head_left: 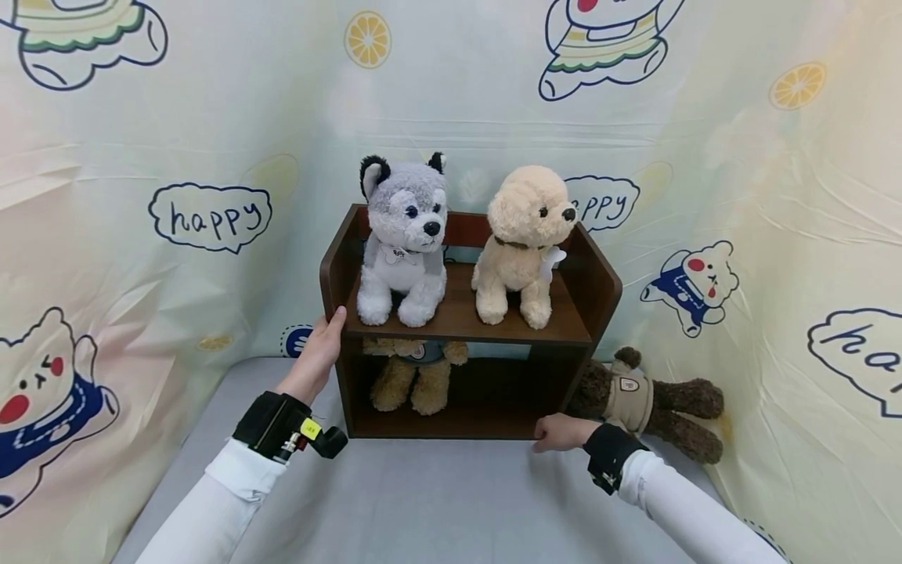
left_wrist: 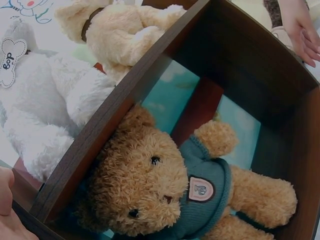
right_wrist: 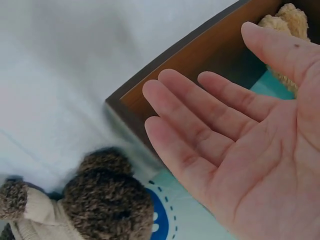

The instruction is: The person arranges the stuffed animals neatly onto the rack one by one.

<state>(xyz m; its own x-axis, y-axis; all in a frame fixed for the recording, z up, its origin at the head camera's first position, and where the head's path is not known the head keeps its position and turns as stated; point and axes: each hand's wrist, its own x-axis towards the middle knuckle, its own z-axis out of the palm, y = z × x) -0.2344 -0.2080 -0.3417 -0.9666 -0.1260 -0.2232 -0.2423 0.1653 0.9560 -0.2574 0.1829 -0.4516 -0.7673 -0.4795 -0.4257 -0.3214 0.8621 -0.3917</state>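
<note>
A dark brown two-tier wooden shelf (head_left: 451, 429) stands on the grey surface. My left hand (head_left: 320, 352) grips its left side panel, thumb along the front edge; the other fingers are mostly hidden. Near the lower right front corner is my right hand (head_left: 564, 432), its fingers extended in the right wrist view. On the upper tier sit a grey-and-white husky plush (head_left: 405, 243) and a cream puppy plush (head_left: 517, 258). The lower tier holds a tan teddy bear (left_wrist: 150, 175) in a teal top, its head hidden under the upper board in the head view.
A dark brown teddy bear (head_left: 676, 403) in a beige top lies on its side right of the shelf. Behind and around hangs a pale cloth (head_left: 451, 86) printed with cartoon bears, orange slices and "happy" bubbles. The grey surface (head_left: 437, 501) extends in front.
</note>
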